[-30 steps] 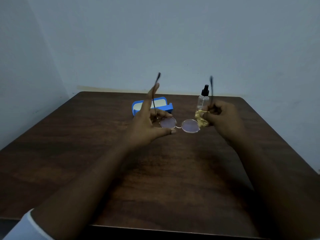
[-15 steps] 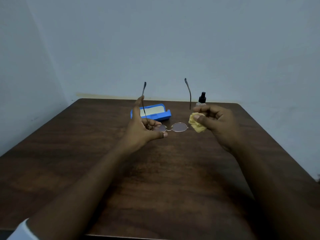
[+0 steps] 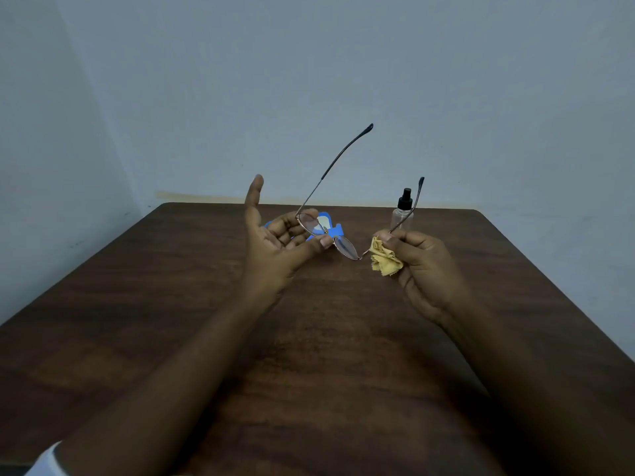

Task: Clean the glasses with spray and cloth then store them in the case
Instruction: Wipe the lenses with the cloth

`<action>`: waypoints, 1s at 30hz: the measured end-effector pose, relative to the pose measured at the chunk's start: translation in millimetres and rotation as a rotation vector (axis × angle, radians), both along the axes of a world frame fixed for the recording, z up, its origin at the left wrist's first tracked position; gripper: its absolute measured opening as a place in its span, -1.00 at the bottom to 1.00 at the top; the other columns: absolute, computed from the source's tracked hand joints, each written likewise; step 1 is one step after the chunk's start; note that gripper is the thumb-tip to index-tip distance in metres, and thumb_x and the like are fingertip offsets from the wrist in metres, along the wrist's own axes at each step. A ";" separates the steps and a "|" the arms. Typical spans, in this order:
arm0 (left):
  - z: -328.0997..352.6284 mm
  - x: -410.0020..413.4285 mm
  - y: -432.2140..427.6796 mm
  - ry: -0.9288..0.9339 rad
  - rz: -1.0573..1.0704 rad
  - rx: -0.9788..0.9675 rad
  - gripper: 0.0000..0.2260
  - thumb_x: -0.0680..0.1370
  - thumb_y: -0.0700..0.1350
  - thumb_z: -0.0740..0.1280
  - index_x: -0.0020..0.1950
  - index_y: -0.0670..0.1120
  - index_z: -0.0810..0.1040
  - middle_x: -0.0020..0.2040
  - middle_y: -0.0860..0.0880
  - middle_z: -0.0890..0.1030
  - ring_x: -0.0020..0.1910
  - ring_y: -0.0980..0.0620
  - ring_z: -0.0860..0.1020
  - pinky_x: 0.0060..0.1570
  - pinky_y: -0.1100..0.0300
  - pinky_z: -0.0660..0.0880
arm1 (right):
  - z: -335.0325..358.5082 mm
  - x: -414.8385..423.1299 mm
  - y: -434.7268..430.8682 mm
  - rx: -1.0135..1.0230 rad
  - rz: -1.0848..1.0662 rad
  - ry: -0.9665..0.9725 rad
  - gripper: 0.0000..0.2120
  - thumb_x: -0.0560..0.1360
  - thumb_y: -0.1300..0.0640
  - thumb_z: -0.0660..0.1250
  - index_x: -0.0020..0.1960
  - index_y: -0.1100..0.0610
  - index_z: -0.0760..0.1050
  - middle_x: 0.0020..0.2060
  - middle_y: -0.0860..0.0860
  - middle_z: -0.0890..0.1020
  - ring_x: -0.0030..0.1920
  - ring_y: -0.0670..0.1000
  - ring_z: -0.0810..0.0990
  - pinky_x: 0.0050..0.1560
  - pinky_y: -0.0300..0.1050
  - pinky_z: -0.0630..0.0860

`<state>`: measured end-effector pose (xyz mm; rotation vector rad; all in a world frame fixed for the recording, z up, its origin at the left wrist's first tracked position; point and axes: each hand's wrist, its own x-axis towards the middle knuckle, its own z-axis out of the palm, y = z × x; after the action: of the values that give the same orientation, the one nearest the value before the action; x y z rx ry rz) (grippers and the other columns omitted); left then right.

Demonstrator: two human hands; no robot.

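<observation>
Two grips on one pair of wire-rimmed glasses (image 3: 344, 248), held in the air just above the worktop (image 3: 309, 355) at centre frame.

- Left grip (image 3: 275, 249): thumb and curled fingers pinch the frame at the upper-left lens. The forefinger stands straight up, clear of the frame.
- Right grip (image 3: 422, 266): closed round a bunched yellow cleaning cloth (image 3: 385, 261). Its fingertips also appear to nip the temple arm just above the hinge at the lower-right lens.
- Glasses: both temple arms are unfolded and point up and away. The frame slopes down toward the right of the picture.
- Judgement: holding both ends keeps the thin frame from twisting. Open arms leave the lens faces free for the cloth, which sits right beside the lower lens. This reads as wiping or inspecting, with storing not yet started.
- Spray bottle (image 3: 401, 219): clear body, black pump head. It stands upright on the worktop behind the right grip, probably parked there within reach but out of the way.
- Blue glasses case (image 3: 337, 231): on the worktop behind the left grip and mostly hidden by it. A pale inner surface shows, so it seems to lie open, likely ready to take the glasses.
- Writing: none legible. No label shows on the bottle, and no mark can be made out on the case or cloth.
</observation>
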<state>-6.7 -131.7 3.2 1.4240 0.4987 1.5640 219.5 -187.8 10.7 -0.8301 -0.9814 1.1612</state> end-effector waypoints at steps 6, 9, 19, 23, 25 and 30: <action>3.2 3.4 -2.8 -0.083 -0.063 -0.129 0.01 0.41 -0.41 0.55 0.68 0.16 0.15 0.20 -0.24 0.74 0.18 -0.10 0.74 0.15 0.05 0.66 | -1.1 -11.1 -3.4 0.044 -0.029 0.007 -0.90 0.49 0.20 0.45 -0.08 0.20 0.74 -0.18 0.06 0.74 -0.19 -0.04 0.72 -0.22 -0.14 0.66; 2.0 4.6 -2.2 -0.090 -0.066 -0.154 0.02 0.39 -0.41 0.55 0.69 0.13 0.15 0.22 -0.23 0.73 0.20 -0.12 0.73 0.16 0.06 0.66 | -1.5 -13.7 -3.4 0.049 -0.036 0.033 -0.89 0.46 0.18 0.46 -0.10 0.18 0.76 -0.19 0.06 0.75 -0.18 -0.04 0.73 -0.20 -0.13 0.68; -1.4 -2.5 -7.5 0.242 0.078 0.089 -0.01 0.41 -0.07 0.70 0.69 0.24 0.21 0.51 -0.05 0.58 0.50 -0.03 0.54 0.47 -0.03 0.51 | -0.6 -20.5 -5.7 -0.107 -0.027 0.234 -0.89 0.60 0.30 0.34 0.03 0.30 0.64 -0.22 0.10 0.72 -0.32 -0.03 0.67 -0.35 -0.18 0.61; -1.0 -1.6 -12.3 0.474 0.202 0.215 0.06 0.36 0.23 0.68 0.71 0.28 0.13 0.62 0.27 0.37 0.59 0.18 0.38 0.54 0.00 0.42 | 2.7 -22.6 -8.1 -0.134 -0.007 0.288 -0.88 0.63 0.31 0.30 0.02 0.28 0.62 -0.25 0.10 0.71 -0.37 -0.04 0.65 -0.41 -0.22 0.55; 0.0 -2.5 -14.8 0.542 0.238 0.214 0.14 0.31 0.30 0.68 0.73 0.27 0.08 0.62 0.34 0.31 0.58 0.18 0.38 0.51 -0.03 0.46 | 3.8 -24.2 -8.7 -0.148 -0.007 0.311 -0.88 0.63 0.31 0.30 0.01 0.28 0.62 -0.25 0.09 0.71 -0.39 -0.05 0.63 -0.43 -0.23 0.53; -0.9 -4.4 -14.4 0.639 0.357 0.309 0.23 0.31 0.24 0.70 0.77 0.07 0.00 0.62 0.49 0.10 0.63 0.10 0.30 0.53 -0.13 0.44 | 6.6 -28.2 -11.4 -0.174 0.018 0.325 -0.82 0.45 0.25 0.41 0.02 0.29 0.62 -0.23 0.12 0.71 -0.39 -0.07 0.62 -0.45 -0.24 0.50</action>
<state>-11.1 -146.1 2.3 2.1833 0.9581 1.4746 191.3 -199.2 17.4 -0.7400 -0.6279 1.3611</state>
